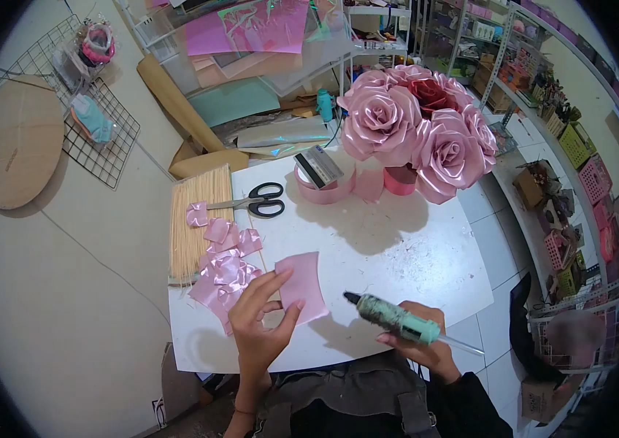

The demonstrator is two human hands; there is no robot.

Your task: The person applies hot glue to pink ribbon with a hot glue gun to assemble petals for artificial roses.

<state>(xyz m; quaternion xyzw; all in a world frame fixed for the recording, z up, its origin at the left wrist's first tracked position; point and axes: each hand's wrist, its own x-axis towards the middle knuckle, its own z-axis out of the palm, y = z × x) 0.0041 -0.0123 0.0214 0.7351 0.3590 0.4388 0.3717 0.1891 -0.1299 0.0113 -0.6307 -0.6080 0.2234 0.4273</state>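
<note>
Between the thumb and fingers of my left hand [262,314] is a square of pink satin ribbon [304,287], held just above the white table. My right hand [423,339] grips a green glue gun [397,319] with a clear glue stick coming out of its back end. Its black nozzle points left toward the ribbon square, apart from it. Left of my left hand lies a pile of curled pink satin petals [225,270]. Black-handled scissors [257,201] rest with their blades across a bundle of thin wooden sticks [196,241].
Large pink satin roses [426,128], one with a red centre, stand at the table's back right. A pink ribbon roll [317,191] with a card on top is beside them. A wall is on the left. Shelves [543,131] with baskets line the right.
</note>
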